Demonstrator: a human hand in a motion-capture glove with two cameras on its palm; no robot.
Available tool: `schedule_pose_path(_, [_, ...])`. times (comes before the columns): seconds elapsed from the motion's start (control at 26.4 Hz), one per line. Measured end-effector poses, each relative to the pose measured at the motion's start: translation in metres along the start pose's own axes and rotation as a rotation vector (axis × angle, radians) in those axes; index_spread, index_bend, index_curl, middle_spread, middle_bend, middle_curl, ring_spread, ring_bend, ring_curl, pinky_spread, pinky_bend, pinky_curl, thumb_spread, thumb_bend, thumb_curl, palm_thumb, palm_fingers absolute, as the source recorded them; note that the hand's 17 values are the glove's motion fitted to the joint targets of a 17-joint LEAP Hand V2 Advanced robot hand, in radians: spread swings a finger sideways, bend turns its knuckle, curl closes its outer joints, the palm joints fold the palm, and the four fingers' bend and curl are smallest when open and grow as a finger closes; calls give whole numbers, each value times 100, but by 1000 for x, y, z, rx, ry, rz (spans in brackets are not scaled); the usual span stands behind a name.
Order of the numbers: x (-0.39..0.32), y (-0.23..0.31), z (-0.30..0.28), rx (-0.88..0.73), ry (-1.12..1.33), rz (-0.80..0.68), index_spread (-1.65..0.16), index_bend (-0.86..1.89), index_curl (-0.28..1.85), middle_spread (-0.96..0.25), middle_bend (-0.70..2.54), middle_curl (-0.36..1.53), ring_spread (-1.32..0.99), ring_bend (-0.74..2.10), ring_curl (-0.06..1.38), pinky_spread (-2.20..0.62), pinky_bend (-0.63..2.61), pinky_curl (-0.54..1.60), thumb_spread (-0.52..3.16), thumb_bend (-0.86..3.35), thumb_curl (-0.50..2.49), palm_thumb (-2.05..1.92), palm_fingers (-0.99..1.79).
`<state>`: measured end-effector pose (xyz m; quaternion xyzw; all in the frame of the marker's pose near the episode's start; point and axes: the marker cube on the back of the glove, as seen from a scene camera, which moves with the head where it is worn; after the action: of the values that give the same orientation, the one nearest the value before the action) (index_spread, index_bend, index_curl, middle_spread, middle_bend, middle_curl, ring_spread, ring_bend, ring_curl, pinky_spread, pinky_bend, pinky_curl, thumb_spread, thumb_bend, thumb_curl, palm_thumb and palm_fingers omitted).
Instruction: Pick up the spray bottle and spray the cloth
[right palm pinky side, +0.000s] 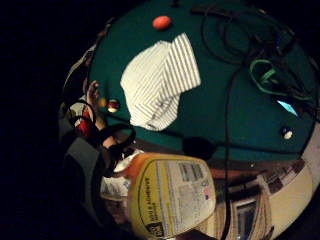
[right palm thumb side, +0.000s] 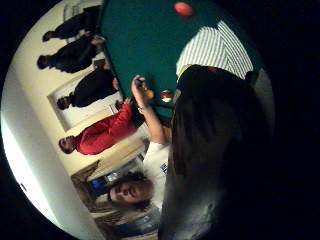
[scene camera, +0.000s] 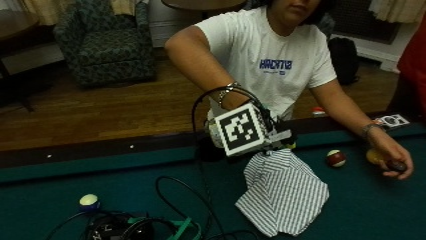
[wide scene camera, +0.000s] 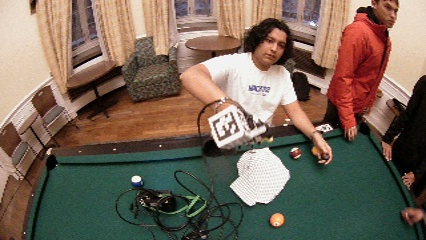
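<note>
I work at green-felt pool table (wide scene camera: 346, 200) with billiard balls (wide scene camera: 276, 219) on it. Room reads as lounge or common room: wood floor (wide scene camera: 153, 117), patterned armchair (wide scene camera: 152, 70), round side table (wide scene camera: 213, 44), tall curtained windows (wide scene camera: 100, 30), chairs along wall.

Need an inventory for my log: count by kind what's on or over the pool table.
Spray bottle: 1
Striped cloth: 1
Billiard balls: 4 (orange ball, striped ball, yellow ball, blue-and-white ball)
Cable tangle: 1
Total: 7
The dark thing in the bare hand is left out: unclear.
</note>
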<state>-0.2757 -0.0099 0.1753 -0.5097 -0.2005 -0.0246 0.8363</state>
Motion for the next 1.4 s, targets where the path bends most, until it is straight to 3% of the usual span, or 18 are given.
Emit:
schedule_pose_path(0.42, [78,-58,89,-204,211,252,-24,49,60,-19,70,58,-21,77,50,-32,51,43,35,-2,77,95,139])
schedule_pose_path(0.8, [92,-72,111,-289,280,321,-24,48,61,-19,71,58,-21,77,50,-32,51,43,35,-2,79,95,138])
schedule_pose_path(1.02, [52,-56,80,-243,233,200,-23,48,62,-19,71,58,-21,78,51,-32,51,43,35,-2,81,95,138])
schedule_pose_path(1.4, [-62,-4,6,-17,-62,-247,-23,47,63,-19,71,59,-21,77,51,-32,51,43,36,-2,82,95,137])
